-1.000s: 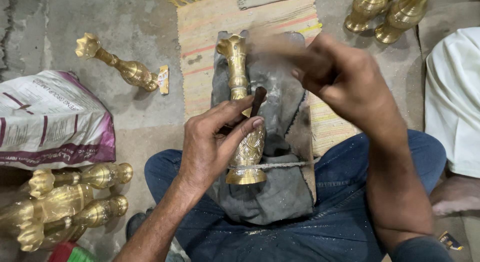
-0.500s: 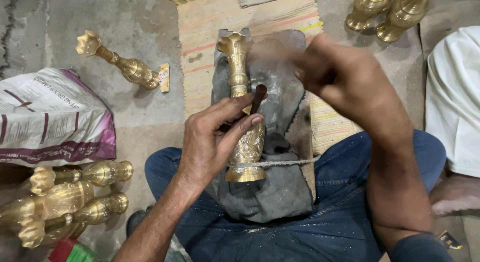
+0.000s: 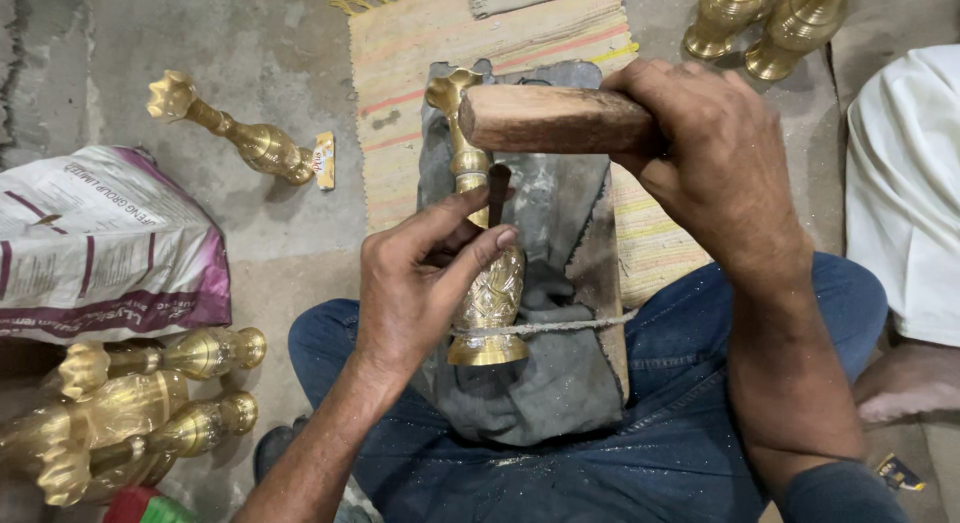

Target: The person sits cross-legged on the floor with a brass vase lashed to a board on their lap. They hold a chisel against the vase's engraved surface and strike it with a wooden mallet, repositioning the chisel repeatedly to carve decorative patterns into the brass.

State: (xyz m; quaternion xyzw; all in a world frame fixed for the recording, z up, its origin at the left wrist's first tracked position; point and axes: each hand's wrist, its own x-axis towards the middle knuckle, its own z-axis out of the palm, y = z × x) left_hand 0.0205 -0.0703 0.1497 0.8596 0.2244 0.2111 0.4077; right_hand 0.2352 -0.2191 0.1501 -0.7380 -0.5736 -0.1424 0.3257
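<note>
Mallet [image 3: 555, 118] now over punch [image 3: 497, 188], right grip [image 3: 715, 153] clenching it, left grip [image 3: 430, 273] pinching punch as before

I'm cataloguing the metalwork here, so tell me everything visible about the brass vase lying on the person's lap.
The golden brass vase lies lengthwise on a grey cloth pad over the lap, its flared foot toward the person and its scalloped mouth pointing away. It has a slim, ringed neck and a swelling body with embossed leaf patterns, shiny. A grey cord crosses just above the foot. The left hand rests on the body, pinching a dark thin chisel onto it. The right hand holds a wooden mallet above.
</note>
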